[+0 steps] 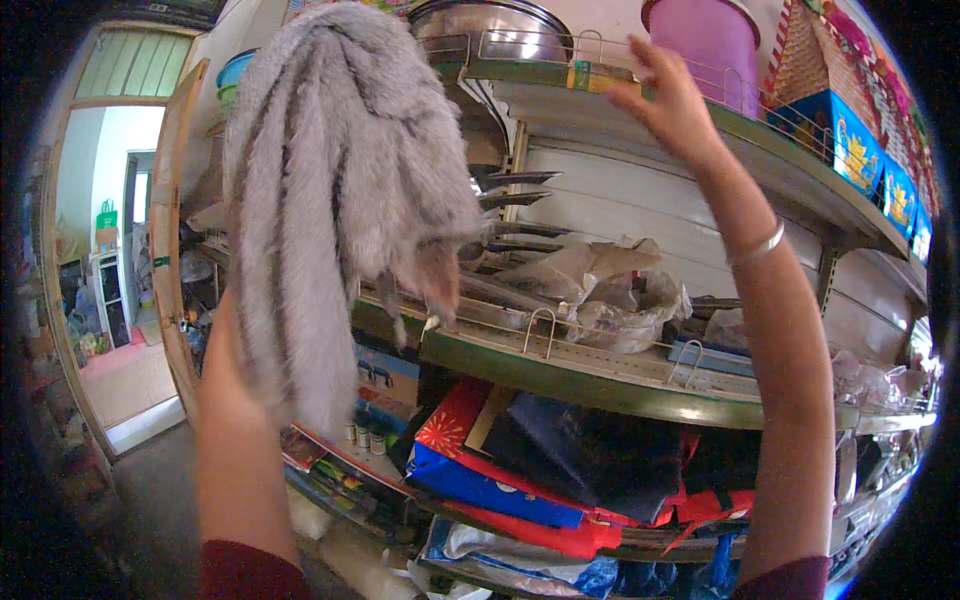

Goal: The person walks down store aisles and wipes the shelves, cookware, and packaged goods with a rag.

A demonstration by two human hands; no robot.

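A bundle of grey fur pelts (352, 150) hangs in front of me at the left, its long strips dangling. My left hand (244, 315) is mostly hidden behind the fur; only the wrist and forearm show plainly, and the bundle is held up above that forearm. My right hand (664, 101) is raised beside the upper shelf's wire rail, fingers spread, with nothing in it. A silver bracelet (765, 244) circles my right wrist. Behind the raised fingers stands a purple plastic bucket (705, 49) on the upper shelf.
Metal shelving (600, 386) with wire rails spans the front, holding plastic bags (630, 300) and dark blades or pans. A large steel basin (495, 30) stands above. Red and blue boxes (495, 487) fill the lower shelf. An open wooden door (176, 240) is at the left.
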